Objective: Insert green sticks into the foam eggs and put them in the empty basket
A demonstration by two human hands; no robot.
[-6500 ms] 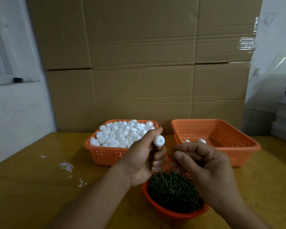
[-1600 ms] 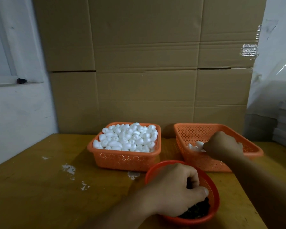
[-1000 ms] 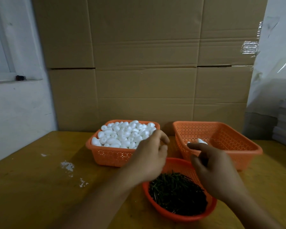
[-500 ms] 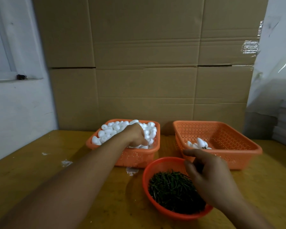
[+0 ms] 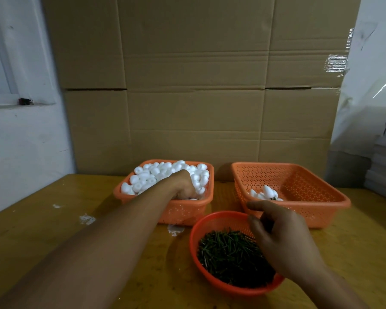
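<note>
The right hand [image 5: 283, 239] hangs nearest, over the right half of a round red bowl [image 5: 201, 221] heaped with short green sticks [image 5: 227, 253]. Its fingers are loosely bent and spread, the forefinger reaching out to the left above the bowl's far rim; nothing shows between the fingers, though the palm side is turned away, so whether a stick lies inside I cannot tell. The sticks lie just below and to the left of this hand.

Just beyond its fingertips stands the orange basket [image 5: 316, 190] that takes the finished pieces. A few white foam eggs [image 5: 265, 194] lie in its near left corner, with a bit of green showing at one of them. That small heap is close past the right forefinger.

The left forearm runs up from the lower left corner, across the wooden table [image 5: 42, 221], to the left hand [image 5: 183, 185]. This hand is down in the near right part of a second orange basket [image 5: 183, 210], among a full heap of loose foam eggs [image 5: 156, 175]. Its fingers are curled downward into the eggs; the fingertips are buried, so whether they have closed round one cannot be told. The eggs lie all around it, mostly to its left and behind.

Farthest off, behind both baskets, stands a wall of cardboard boxes [image 5: 194, 85].
</note>
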